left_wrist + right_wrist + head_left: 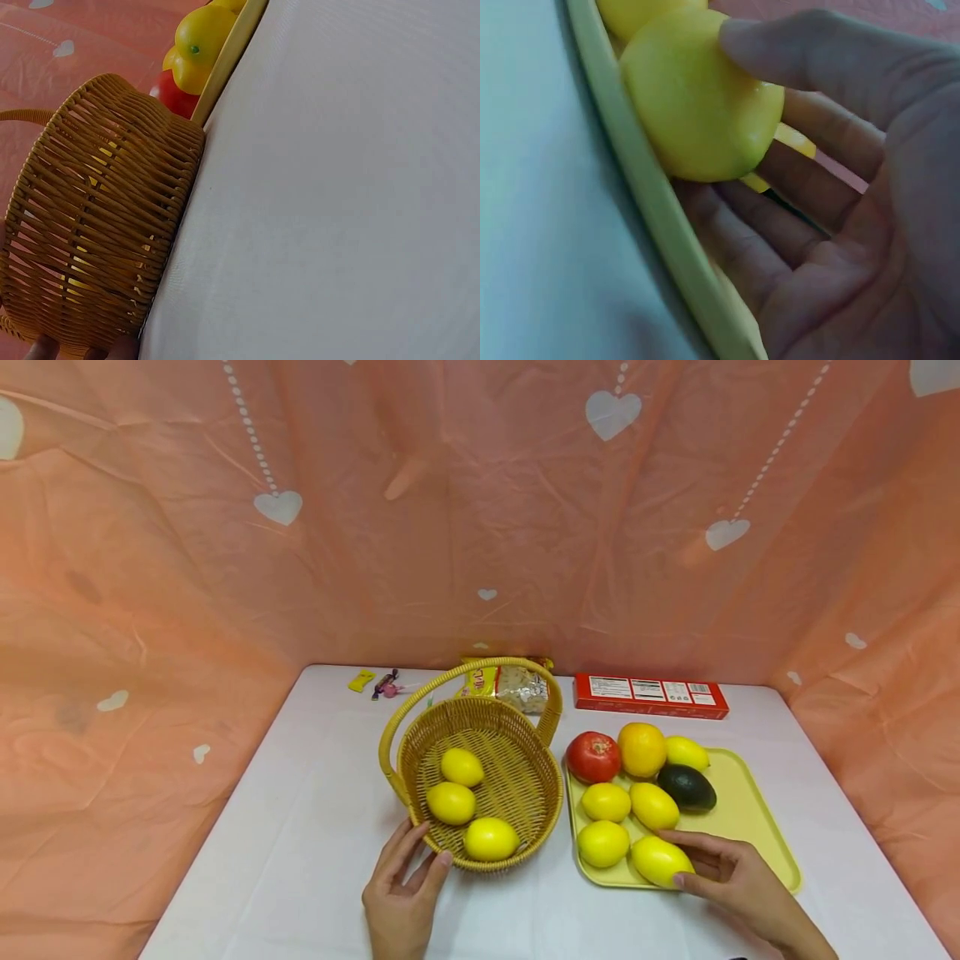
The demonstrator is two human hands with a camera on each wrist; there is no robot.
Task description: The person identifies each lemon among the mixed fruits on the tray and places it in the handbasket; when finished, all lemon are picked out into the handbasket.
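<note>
A wicker basket (553, 793) with a tall arched handle stands mid-table with three lemons (491, 839) inside. My left hand (401, 893) holds its near left rim; in the left wrist view only some fingertips (45, 348) show against the woven side. To the right, my right hand (731, 877) grips a lemon (660, 862) at the near edge of a yellow tray (757, 835). The right wrist view has the thumb on top of that lemon (697, 97) and the fingers behind it. More lemons (603, 843) touch or lie near it on the tray.
Also on the tray are a red round fruit (594, 757), an orange (642, 749) and a dark green avocado (687, 787). Behind lie a red box (651, 696), a snack bag (517, 687) and small wrapped candies (362, 681). A pink heart-patterned curtain (480, 527) surrounds the table.
</note>
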